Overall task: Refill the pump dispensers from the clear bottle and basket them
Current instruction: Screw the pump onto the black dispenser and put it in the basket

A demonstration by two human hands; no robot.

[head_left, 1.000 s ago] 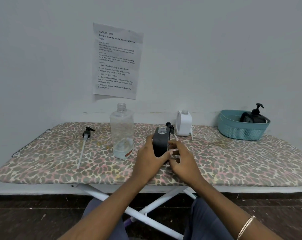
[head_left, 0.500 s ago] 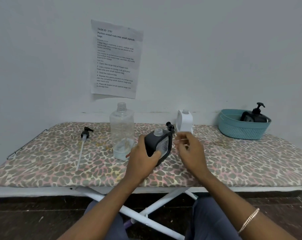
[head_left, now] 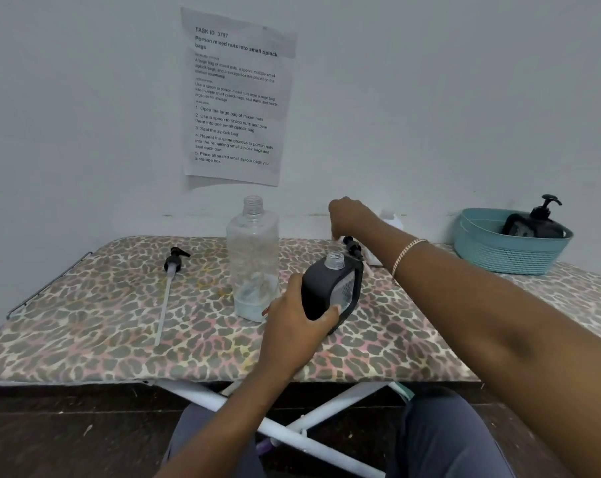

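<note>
A leopard-print ironing board (head_left: 102, 322) is used as the surface. A clear bottle (head_left: 253, 260) is stood upright near its middle, and a black pump head (head_left: 172, 267) with a long tube is laid flat towards the left end. A teal basket (head_left: 481, 250) is set at the far right corner, and a white dispenser (head_left: 390, 219), largely hidden, and a second black pump (head_left: 353, 246) are seen by the far edge between bottle and basket.

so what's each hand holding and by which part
Left hand grips the black dispenser around its lower body. Right hand is by a pump head; hold unclear.
</note>
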